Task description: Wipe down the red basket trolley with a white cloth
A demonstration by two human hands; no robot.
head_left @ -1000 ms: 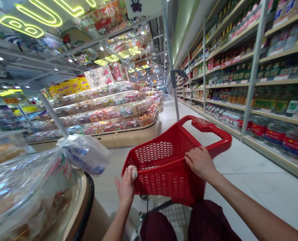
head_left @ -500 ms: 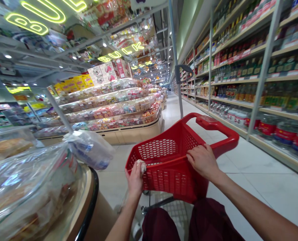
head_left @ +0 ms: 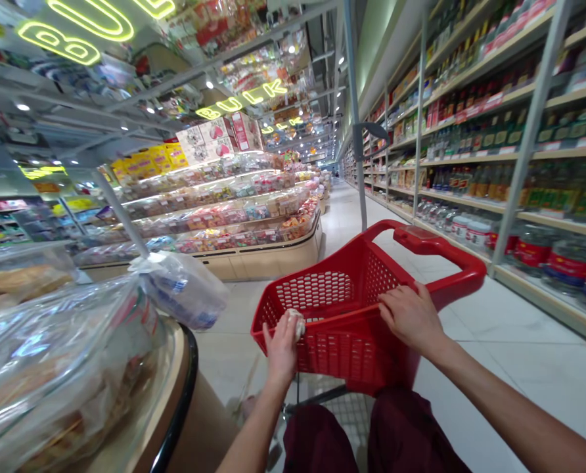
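Note:
A red plastic shopping cart [head_left: 317, 289] with perforated walls stands in front of my knees, its curved handle pointing off to the right. Over its near rim, close to the left corner, my left hand [head_left: 282, 345] holds a crumpled white cloth or tissue [head_left: 297, 323], pressed against the rim. Farther right on the same rim, my right hand [head_left: 411, 315] rests with its fingers curled over the edge. Inside the basket I see no goods, though its near floor is hidden.
At left, a rounded counter [head_left: 187, 387] carries clear bins of packaged food, with a plastic bag roll [head_left: 184, 289] hanging beside it. Tiered candy displays [head_left: 234, 217] stand beyond. Shelves of bottles and jars [head_left: 544, 249] line the right. A grey pole [head_left: 359, 177] rises behind the cart.
My left hand has slid right along the near rim with the white cloth or tissue. The view has shifted slightly; my right hand keeps its place on the rim.

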